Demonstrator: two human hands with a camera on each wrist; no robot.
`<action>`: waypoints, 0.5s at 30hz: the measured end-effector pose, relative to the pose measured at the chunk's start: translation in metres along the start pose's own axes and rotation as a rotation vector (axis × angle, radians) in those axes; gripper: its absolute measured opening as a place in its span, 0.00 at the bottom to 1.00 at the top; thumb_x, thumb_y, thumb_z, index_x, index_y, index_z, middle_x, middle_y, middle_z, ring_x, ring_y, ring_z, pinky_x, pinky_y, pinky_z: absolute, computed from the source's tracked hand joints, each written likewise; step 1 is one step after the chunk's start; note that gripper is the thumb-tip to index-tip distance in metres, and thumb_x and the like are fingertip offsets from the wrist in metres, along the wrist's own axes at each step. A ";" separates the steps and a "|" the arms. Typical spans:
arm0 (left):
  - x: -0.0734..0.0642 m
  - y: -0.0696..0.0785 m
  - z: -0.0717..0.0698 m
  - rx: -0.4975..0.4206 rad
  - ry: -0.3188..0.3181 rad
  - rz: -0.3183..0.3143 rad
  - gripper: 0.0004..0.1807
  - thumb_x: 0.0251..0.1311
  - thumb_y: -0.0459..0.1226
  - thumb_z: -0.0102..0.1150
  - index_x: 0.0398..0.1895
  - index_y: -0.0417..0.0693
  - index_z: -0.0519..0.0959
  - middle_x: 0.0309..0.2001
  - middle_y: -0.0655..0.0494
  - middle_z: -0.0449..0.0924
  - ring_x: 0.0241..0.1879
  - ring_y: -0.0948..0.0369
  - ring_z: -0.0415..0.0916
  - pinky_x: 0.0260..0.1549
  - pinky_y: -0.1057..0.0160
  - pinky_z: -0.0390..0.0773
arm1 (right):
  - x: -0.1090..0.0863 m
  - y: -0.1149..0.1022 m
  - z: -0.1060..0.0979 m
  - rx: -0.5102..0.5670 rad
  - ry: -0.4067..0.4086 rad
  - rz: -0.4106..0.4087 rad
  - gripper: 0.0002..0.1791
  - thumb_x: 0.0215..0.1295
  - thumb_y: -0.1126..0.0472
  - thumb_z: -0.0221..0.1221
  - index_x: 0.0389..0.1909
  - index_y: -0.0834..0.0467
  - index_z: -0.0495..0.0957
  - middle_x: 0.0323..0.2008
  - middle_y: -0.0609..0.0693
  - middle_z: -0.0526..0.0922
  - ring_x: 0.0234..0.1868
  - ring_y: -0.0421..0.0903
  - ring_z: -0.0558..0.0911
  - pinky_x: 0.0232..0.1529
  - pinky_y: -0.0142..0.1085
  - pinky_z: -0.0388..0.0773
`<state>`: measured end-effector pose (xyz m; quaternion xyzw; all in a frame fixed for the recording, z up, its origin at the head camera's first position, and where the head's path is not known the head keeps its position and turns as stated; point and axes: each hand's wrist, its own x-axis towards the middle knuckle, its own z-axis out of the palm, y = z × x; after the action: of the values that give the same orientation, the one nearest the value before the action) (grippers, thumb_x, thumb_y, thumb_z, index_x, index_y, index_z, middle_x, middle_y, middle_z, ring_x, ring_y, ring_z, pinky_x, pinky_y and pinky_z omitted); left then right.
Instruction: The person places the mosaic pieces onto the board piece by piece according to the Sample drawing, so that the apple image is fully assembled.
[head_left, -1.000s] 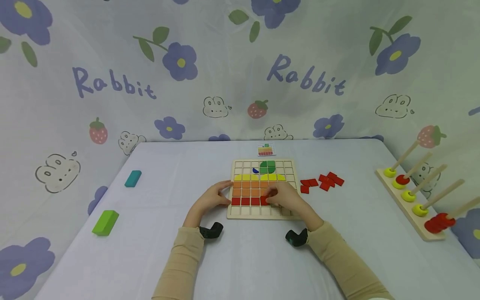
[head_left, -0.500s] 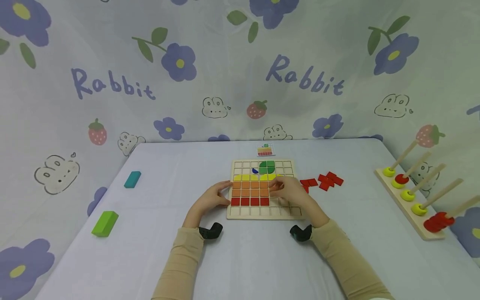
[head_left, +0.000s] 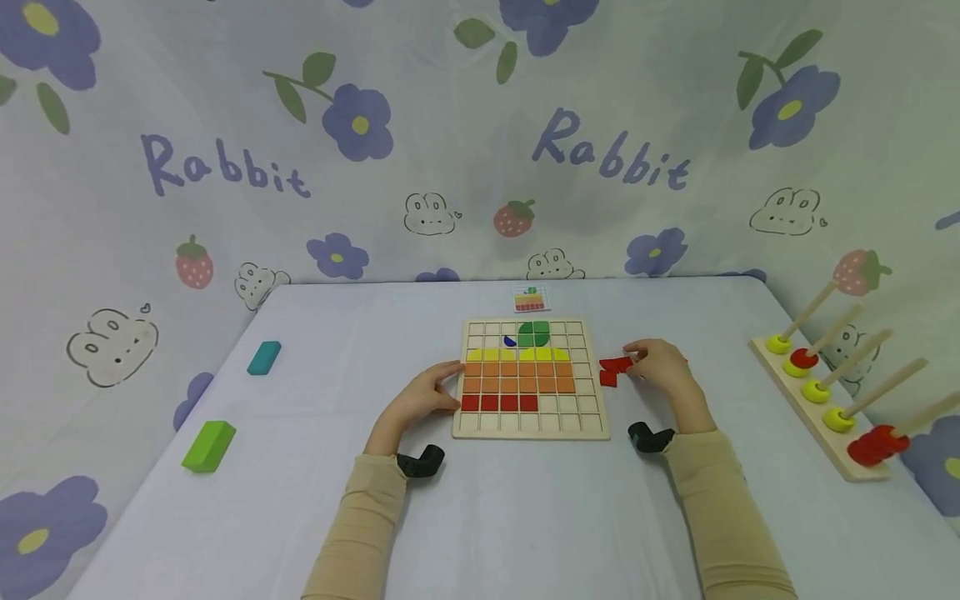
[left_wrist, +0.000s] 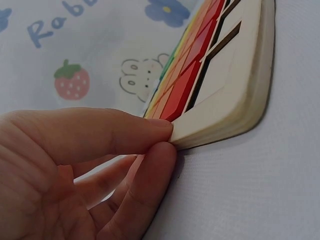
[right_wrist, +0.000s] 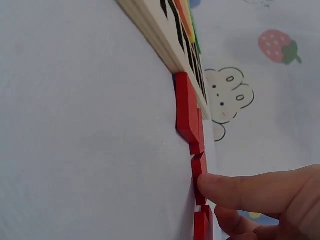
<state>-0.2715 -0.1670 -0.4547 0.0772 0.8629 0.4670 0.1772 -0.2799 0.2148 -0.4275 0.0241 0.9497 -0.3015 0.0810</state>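
A square wooden grid board (head_left: 498,423) lies mid-table, with yellow, orange, red, green and blue pieces set in its cells. My left hand (head_left: 420,400) rests at its left side, thumb and index finger spread along the edge. In the left wrist view, the thumb (left_wrist: 155,124) touches the board's rim (left_wrist: 220,122) beside a red tile (left_wrist: 182,95). To the right of the board my right hand (head_left: 663,371) reaches over loose red tiles (head_left: 609,379). In the right wrist view its thumb (right_wrist: 215,186) touches one red tile (right_wrist: 199,167); its other fingers are partly hidden.
A small pattern card (head_left: 532,299) lies behind the board. At the left are a teal block (head_left: 265,357) and a green block (head_left: 210,447). A wooden peg stand (head_left: 810,412) with yellow and red beads stands at the right edge. More red tiles lie under the right hand.
My right hand has left the board and moved right to the loose red tiles. The red piece it was at in the fifth cell of the red row is gone. The left hand stays put.
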 end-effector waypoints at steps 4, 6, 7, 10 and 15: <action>0.000 0.000 0.000 -0.001 0.003 -0.005 0.38 0.45 0.28 0.64 0.65 0.48 0.67 0.67 0.53 0.60 0.31 0.59 0.65 0.31 0.66 0.69 | 0.001 0.002 0.000 -0.005 -0.011 0.029 0.19 0.56 0.65 0.59 0.50 0.65 0.76 0.35 0.59 0.75 0.32 0.50 0.73 0.33 0.40 0.68; 0.000 0.001 -0.001 0.001 0.004 -0.001 0.38 0.45 0.29 0.64 0.65 0.47 0.67 0.67 0.52 0.60 0.32 0.58 0.65 0.31 0.66 0.69 | 0.001 0.003 0.000 0.013 -0.001 0.030 0.18 0.56 0.65 0.59 0.49 0.65 0.76 0.36 0.60 0.74 0.33 0.51 0.73 0.32 0.38 0.70; 0.000 0.001 -0.001 -0.001 0.005 -0.004 0.38 0.45 0.29 0.64 0.65 0.48 0.67 0.67 0.53 0.60 0.32 0.58 0.65 0.32 0.66 0.69 | 0.001 0.003 0.001 0.026 0.006 0.028 0.17 0.56 0.65 0.60 0.48 0.65 0.76 0.36 0.60 0.74 0.33 0.51 0.73 0.31 0.37 0.70; -0.001 0.001 0.000 -0.003 0.004 0.001 0.38 0.45 0.29 0.64 0.65 0.47 0.67 0.67 0.52 0.59 0.32 0.59 0.65 0.32 0.66 0.69 | 0.002 0.005 0.001 0.069 0.033 0.014 0.15 0.57 0.65 0.60 0.45 0.66 0.75 0.39 0.62 0.76 0.36 0.53 0.74 0.32 0.36 0.72; 0.001 0.000 0.000 -0.005 -0.005 0.002 0.37 0.45 0.29 0.64 0.65 0.47 0.67 0.68 0.52 0.59 0.32 0.59 0.65 0.31 0.66 0.69 | 0.003 0.007 -0.001 0.256 0.061 0.031 0.17 0.60 0.59 0.59 0.47 0.65 0.75 0.41 0.60 0.79 0.40 0.50 0.75 0.35 0.34 0.73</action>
<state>-0.2721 -0.1669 -0.4553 0.0787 0.8612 0.4693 0.1789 -0.2825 0.2210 -0.4314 0.0582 0.9050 -0.4180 0.0530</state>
